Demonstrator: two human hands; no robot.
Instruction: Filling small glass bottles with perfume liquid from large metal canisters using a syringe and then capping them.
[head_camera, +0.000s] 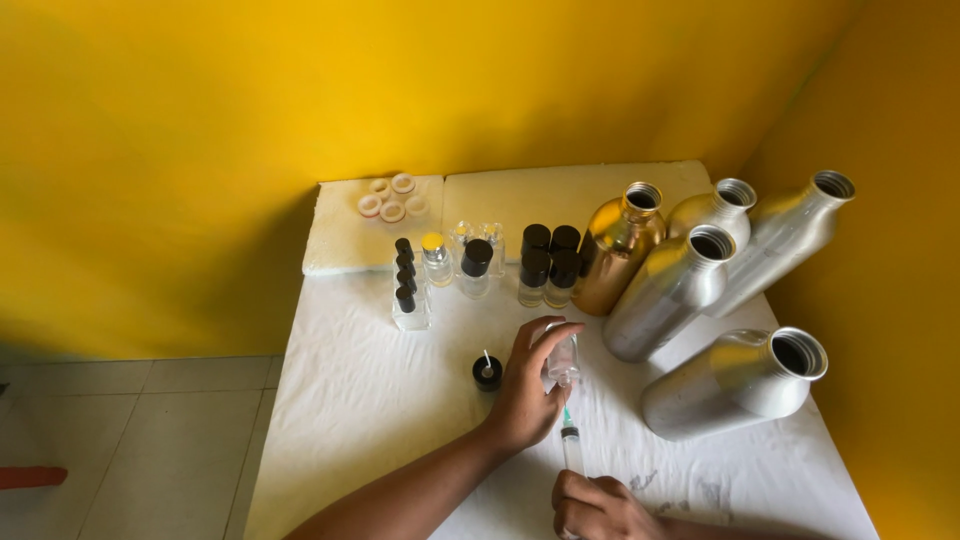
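vial: small clear glass, light, slick, fragile; sits tilted over the worktop, your left hand fingers wrapped round its body. syringe: thin plastic, needle at vial mouth; your right hand fingers closed on the barrel. grip bodies, never the needle.

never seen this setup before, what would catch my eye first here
Five open-necked metal bottles, one gold and four silver, crowd the table's right side. At the near edge, the left hand holds a small clear bottle while the right hand points a syringe up into it.
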